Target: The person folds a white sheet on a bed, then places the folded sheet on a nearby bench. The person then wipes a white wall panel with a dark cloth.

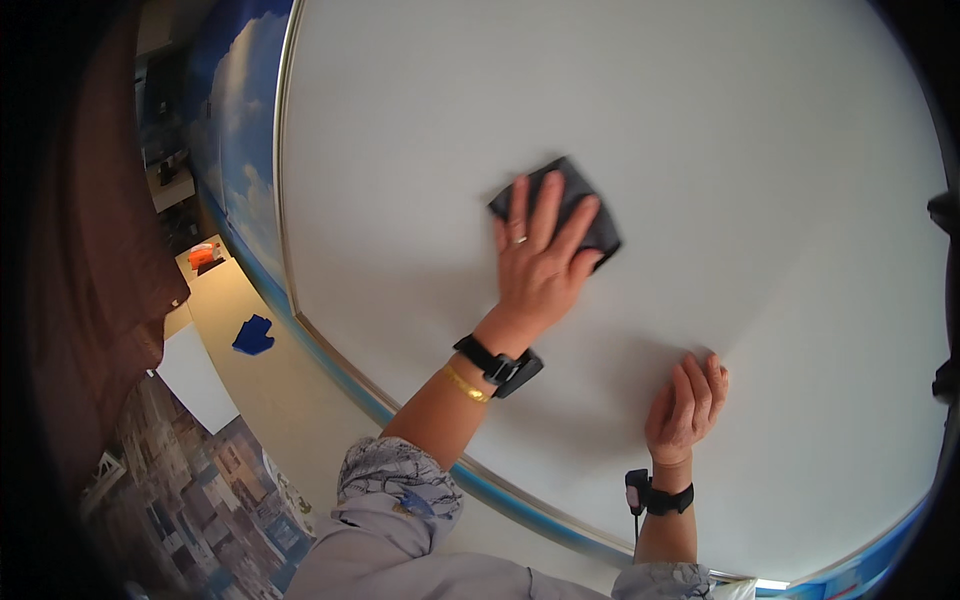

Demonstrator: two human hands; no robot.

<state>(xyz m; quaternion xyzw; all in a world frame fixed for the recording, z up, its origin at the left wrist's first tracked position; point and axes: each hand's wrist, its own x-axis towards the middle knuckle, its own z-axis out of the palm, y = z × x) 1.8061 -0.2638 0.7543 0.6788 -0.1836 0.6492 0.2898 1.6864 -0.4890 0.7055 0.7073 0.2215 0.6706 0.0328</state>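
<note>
My left hand presses a dark grey folded cloth flat against a large whiteboard. The fingers are spread over the cloth, and its corners stick out past them. Lower and to the right, my right hand is at the board with nothing visible in it. Its fingers are loosely bent and slightly apart at the tips; the palm side is partly hidden. Both wrists carry black straps with small devices, and a thin cable hangs from the right one. No marks stand out on the board.
A metal frame edges the board on the left, beside a wall with a cloud picture. At lower left, a pale surface bears a blue item and an orange object. A brown curtain hangs at far left.
</note>
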